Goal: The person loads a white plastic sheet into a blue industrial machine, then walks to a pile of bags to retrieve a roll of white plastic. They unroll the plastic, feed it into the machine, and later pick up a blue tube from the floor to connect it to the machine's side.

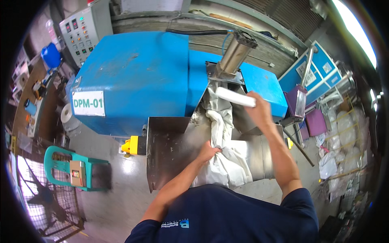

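Grasping the bunched white sheet (pixel 222 127), the left hand (pixel 208 153) has its grip closed around the loose folds near the middle of the metal chute (pixel 168 150). The sheet runs in a long, twisted bundle from the far end of the chute, where the metal narrows beside a blue machine (pixel 137 73), toward the person's body, spreading wider at the near end. Farther off and to the right, the right hand (pixel 258 108) has its grip closed about the right end of a white bar (pixel 235 97); the bar's left end reaches across in front of the sheet's far part, and whether the two touch cannot be told.

Just beyond the bar, a metal cylinder (pixel 236 52) stands tilted over the far end of the chute, a black hose (pixel 198 32) running left from near its head. A white sign (pixel 88 103) is fixed to the machine's near left side, and a grey control cabinet (pixel 87 30) with rows of buttons stands at the far left.

On the left, a green chair (pixel 56 158) carries a cardboard box (pixel 78 173), with a caged fan (pixel 46 202) nearer the person. A white roll (pixel 68 114) sits beside a cluttered wooden bench (pixel 39 67). To the right are purple panels (pixel 316 122) and a heap of clear plastic bags (pixel 344 133).
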Demonstrator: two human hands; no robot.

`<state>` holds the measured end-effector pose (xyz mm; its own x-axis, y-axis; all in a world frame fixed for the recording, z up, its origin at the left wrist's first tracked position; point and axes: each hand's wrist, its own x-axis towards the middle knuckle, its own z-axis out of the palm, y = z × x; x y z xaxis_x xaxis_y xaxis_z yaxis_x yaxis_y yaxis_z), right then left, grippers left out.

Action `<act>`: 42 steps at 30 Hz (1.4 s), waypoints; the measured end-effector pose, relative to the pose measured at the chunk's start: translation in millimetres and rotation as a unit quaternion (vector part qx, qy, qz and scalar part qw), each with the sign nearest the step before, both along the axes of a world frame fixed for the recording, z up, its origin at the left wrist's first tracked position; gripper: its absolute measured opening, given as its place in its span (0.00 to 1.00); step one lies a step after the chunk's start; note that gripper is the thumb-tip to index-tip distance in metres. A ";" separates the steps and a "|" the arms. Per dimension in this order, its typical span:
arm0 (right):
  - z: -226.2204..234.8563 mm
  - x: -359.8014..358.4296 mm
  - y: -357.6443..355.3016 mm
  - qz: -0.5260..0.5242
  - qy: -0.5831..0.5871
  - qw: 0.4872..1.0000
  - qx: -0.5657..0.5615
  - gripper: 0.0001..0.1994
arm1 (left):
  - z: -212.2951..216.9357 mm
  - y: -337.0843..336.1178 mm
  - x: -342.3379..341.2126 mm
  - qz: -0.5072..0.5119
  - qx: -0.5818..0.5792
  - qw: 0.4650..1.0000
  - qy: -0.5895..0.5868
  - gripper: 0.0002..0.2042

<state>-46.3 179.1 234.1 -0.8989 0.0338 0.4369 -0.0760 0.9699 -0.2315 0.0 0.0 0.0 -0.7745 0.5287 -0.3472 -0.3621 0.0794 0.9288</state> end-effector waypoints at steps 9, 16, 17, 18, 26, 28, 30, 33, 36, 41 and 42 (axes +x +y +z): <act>-111.8 -58.1 41.8 -0.056 -0.033 0.998 0.009 0.16 | 54.3 10.0 6.5 0.003 0.015 0.999 -0.043 0.22; -175.8 -85.5 41.7 -0.082 -0.054 0.995 -0.001 0.12 | 52.8 17.1 -4.5 -0.002 -0.019 1.000 -0.007 0.21; -182.5 -95.0 50.1 -0.096 -0.042 0.994 -0.019 0.11 | 59.3 20.9 -5.2 -0.010 -0.026 1.000 0.001 0.21; -179.2 -105.2 55.5 -0.115 -0.054 0.991 -0.035 0.15 | 63.9 20.1 -5.4 -0.017 -0.040 0.999 0.009 0.20; -88.4 -63.3 31.7 -0.063 -0.130 0.989 -0.036 0.37 | 37.6 16.5 -8.3 0.006 -0.032 0.999 0.028 0.24; -68.8 -43.5 20.1 -0.047 -0.107 0.992 -0.042 0.37 | 48.2 14.7 -2.8 0.015 -0.055 0.998 0.028 0.25; -55.9 -47.8 12.3 -0.036 -0.099 0.994 0.003 0.25 | 39.7 18.8 -2.8 0.008 0.012 1.000 -0.002 0.25; -77.1 -77.5 19.8 -0.069 -0.192 0.975 0.086 0.12 | 44.0 23.6 5.6 -0.015 0.006 1.000 0.013 0.26; -120.6 -94.4 17.4 -0.100 -0.240 0.956 0.133 0.10 | 40.2 26.6 11.9 0.002 0.032 0.999 0.020 0.27; -169.5 -103.3 28.3 -0.156 -0.125 0.975 0.092 0.11 | 48.6 16.8 3.8 0.020 -0.084 0.996 0.015 0.27; -162.6 -114.8 27.7 -0.154 -0.111 0.977 0.101 0.11 | 35.4 19.9 -3.1 0.044 -0.069 0.995 0.053 0.27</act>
